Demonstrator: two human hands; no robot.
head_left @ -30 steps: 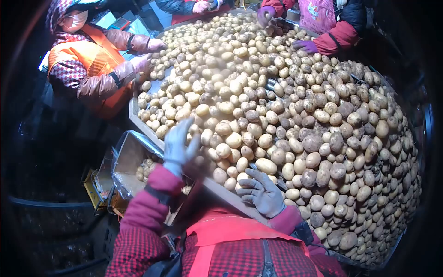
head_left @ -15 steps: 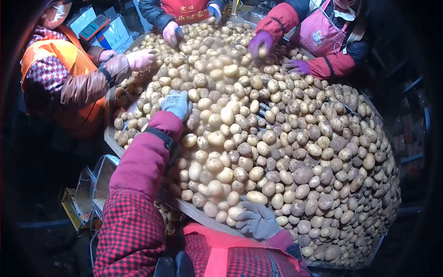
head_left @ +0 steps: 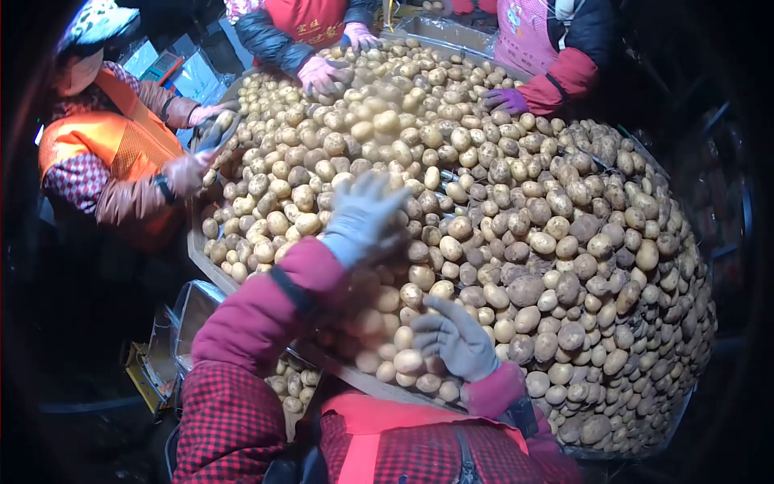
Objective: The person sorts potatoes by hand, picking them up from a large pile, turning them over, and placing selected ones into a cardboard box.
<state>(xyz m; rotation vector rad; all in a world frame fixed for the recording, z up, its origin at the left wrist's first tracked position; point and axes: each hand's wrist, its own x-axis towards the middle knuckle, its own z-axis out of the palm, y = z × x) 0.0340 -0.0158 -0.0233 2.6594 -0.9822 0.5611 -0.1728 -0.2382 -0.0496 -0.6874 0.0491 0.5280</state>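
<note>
Potatoes lie heaped all around both hands, pale yellow and brown, some with soil on them. In a light blue glove, my left hand is over the middle of the heap, fingers spread and a little blurred, with nothing visible in it. My right hand, in a grey glove, is at the near side of the heap, close over the potatoes. Its fingers are apart and its forefinger points left. The potatoes under both palms are hidden.
A raised rim borders the heap. Across from me, a person in a red apron works with pink gloves. Someone in an orange vest stands left; a purple-gloved hand rests far right. A yellow-edged crate stands lower left.
My left hand has moved right and nearer to me across the heap. My right hand has shifted a little up and away from the near rim. The co-workers' hands have moved too.
</note>
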